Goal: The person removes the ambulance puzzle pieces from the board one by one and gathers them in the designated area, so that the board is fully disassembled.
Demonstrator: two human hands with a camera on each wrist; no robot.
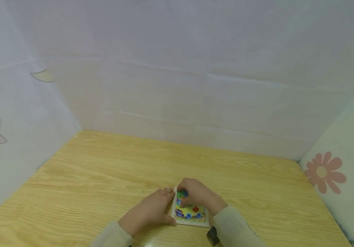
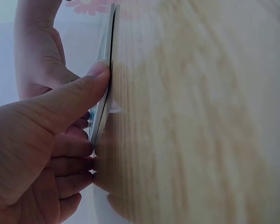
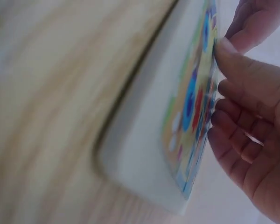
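Note:
A small square picture puzzle [image 1: 200, 219] with a white border lies on the wooden table, showing a yellow ambulance with a red cross. My left hand [image 1: 155, 209] lies along its left side. The left thumb [image 2: 99, 70] touches the board's edge, and the other left fingertips [image 2: 86, 163] rest low at its corner. Bent over the upper part of the picture, my right hand [image 1: 196, 193] touches its surface with thumb and fingertips spread apart. Part of the picture is hidden under that hand. Whether a loose piece lies beneath the fingers cannot be seen.
The wood-grain table [image 1: 109, 164] spreads around the board. A pale sheet [image 1: 180, 103] hangs behind it, with printed side sheets at left and right, one bearing a red flower [image 1: 321, 171]. A black object [image 1: 212, 235] sits at the right cuff.

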